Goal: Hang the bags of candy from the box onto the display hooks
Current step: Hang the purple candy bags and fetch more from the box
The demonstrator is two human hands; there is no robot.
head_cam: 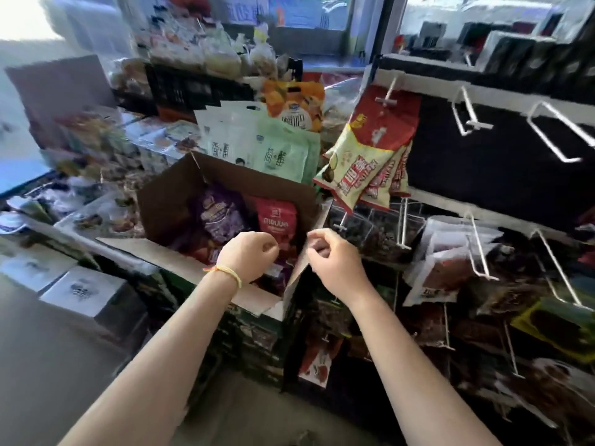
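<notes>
Blurrily, both hands' grips, left hand and right hand, seem clenched empty over the box of candy bags.

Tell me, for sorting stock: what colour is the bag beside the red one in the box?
Purple, next to the red bag; seen in the head view.

Your left hand covers the lower part of the red bag in the box, and what its curled fingers touch is hidden. Your right hand sits at the box's 3 o'clock flap; whether it pinches the cardboard can't be told. Everything at 9 to 11 o'clock is smeared by blur, the packets there unreadable. The dark bags on the lower hooks at 3 o'clock are too murky to identify. Both forearms run off the bottom edge.
</notes>
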